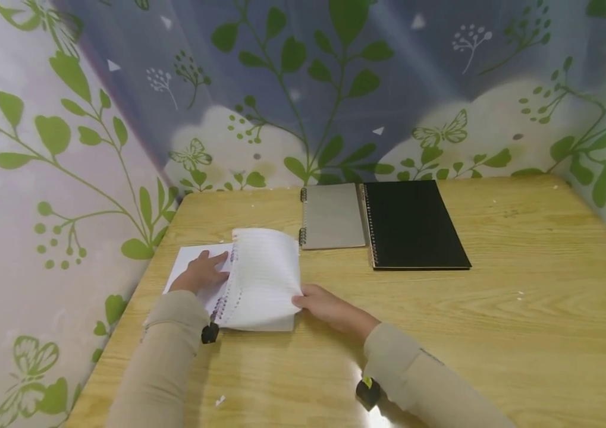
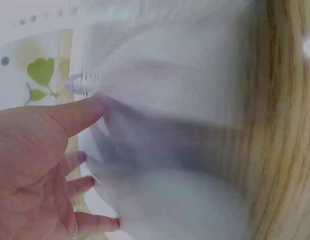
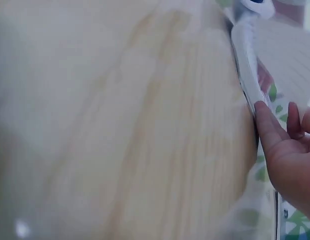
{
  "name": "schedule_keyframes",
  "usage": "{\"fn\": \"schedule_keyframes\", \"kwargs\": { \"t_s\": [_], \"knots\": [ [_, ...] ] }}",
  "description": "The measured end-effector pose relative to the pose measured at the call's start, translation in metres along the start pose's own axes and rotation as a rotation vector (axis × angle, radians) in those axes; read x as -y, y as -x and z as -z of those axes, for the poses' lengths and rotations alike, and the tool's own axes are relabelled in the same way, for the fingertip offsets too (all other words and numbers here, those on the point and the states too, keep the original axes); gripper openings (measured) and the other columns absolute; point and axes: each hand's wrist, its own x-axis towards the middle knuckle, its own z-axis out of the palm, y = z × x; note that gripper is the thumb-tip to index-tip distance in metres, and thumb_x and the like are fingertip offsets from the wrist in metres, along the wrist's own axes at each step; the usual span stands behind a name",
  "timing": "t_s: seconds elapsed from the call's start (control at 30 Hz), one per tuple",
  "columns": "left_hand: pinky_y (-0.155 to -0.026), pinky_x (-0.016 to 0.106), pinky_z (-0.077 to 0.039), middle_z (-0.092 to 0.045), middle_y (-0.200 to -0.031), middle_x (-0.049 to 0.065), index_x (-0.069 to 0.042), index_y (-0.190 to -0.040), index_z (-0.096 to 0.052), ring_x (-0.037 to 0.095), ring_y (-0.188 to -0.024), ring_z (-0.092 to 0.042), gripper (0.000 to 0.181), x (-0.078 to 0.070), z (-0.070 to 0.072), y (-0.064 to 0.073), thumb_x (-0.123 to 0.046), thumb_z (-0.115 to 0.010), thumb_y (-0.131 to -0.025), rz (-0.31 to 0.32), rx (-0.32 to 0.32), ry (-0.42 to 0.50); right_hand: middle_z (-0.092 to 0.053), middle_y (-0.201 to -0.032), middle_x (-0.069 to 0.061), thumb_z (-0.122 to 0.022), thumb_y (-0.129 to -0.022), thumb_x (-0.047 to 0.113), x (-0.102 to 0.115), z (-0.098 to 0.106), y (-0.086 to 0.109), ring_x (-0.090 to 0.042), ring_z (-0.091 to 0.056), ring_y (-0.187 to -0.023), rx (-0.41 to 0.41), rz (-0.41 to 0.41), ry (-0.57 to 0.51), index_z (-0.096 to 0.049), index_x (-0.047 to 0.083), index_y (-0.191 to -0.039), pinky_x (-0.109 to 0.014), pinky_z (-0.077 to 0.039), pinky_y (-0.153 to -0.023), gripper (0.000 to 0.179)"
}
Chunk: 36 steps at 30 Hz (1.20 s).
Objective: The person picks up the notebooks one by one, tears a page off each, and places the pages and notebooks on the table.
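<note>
A spiral notebook (image 1: 270,324) lies spread at the left of the table, its lined white page (image 1: 265,273) bowed up from the stack. My left hand (image 1: 202,273) rests on the left-hand leaf with its fingers spread, beside the coil binding (image 1: 220,309). At the outer right edge my right hand (image 1: 326,306) pinches the lined page between thumb and fingers. The left wrist view has the left hand (image 2: 35,160) near the purplish coil, with the pages blurred. Along the page edge in the right wrist view sits the right hand (image 3: 290,155).
Farther back, a grey spiral notebook (image 1: 333,217) lies closed next to a larger black one (image 1: 415,226). Small paper scraps (image 1: 220,400) dot the wooden table (image 1: 495,333). Leaf-patterned fabric (image 1: 335,107) hangs behind and at the sides.
</note>
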Motion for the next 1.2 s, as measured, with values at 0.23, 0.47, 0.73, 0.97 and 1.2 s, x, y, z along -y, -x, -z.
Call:
{"fn": "schedule_keyframes", "kwargs": {
  "t_s": [0.23,0.47,0.73,0.97,1.2],
  "knots": [
    [-0.105,0.066,-0.015,-0.001,-0.149,0.032,-0.013,-0.147,-0.021,0.056,-0.133,-0.009,0.063,0.004,-0.001,0.002,-0.032,-0.048,-0.093,-0.014,-0.017,0.017,-0.064,-0.096,-0.008,-0.042,-0.097,0.018,0.003,0.0,0.002,-0.013,-0.054,-0.085,-0.051,-0.025,0.098,-0.056,0.0,-0.118,-0.031,-0.046,-0.082,0.031],
    [-0.101,0.069,-0.015,-0.012,-0.147,0.03,-0.006,-0.142,-0.03,0.052,-0.133,-0.013,0.068,0.006,-0.008,0.004,-0.036,-0.055,-0.086,0.082,-0.173,0.092,-0.045,-0.064,0.002,-0.05,-0.091,0.022,0.023,-0.004,0.003,-0.012,-0.04,-0.057,-0.288,0.032,0.684,-0.054,0.009,-0.081,-0.023,-0.033,-0.05,0.016],
    [-0.095,0.072,-0.016,-0.02,-0.139,0.036,0.001,-0.14,-0.026,0.057,-0.127,-0.016,0.077,0.037,-0.011,0.046,-0.048,-0.05,-0.086,0.239,-0.276,0.139,-0.057,-0.063,-0.005,-0.049,-0.093,0.02,0.046,0.019,0.019,-0.014,-0.04,-0.048,-0.542,0.189,0.933,-0.058,0.009,-0.097,-0.024,-0.029,-0.042,0.015],
    [-0.095,0.074,-0.017,-0.016,-0.133,0.045,0.018,-0.131,-0.024,0.06,-0.122,-0.016,0.098,0.068,-0.02,0.083,-0.062,-0.049,-0.081,0.353,-0.195,0.122,-0.046,-0.065,-0.007,-0.045,-0.097,0.023,0.06,0.079,0.044,-0.019,-0.042,-0.057,-0.626,0.175,0.689,-0.049,0.009,-0.095,-0.028,-0.034,-0.05,0.014],
    [-0.095,0.072,-0.022,-0.016,-0.128,0.048,0.026,-0.128,-0.018,0.057,-0.118,-0.02,0.118,0.083,-0.032,0.096,-0.075,-0.048,-0.074,0.371,-0.176,0.182,-0.054,-0.092,-0.017,-0.036,-0.099,0.029,0.056,0.158,0.078,-0.021,-0.049,-0.069,-0.709,0.056,0.479,-0.046,0.002,-0.111,-0.027,-0.043,-0.056,0.031]
  ]
}}
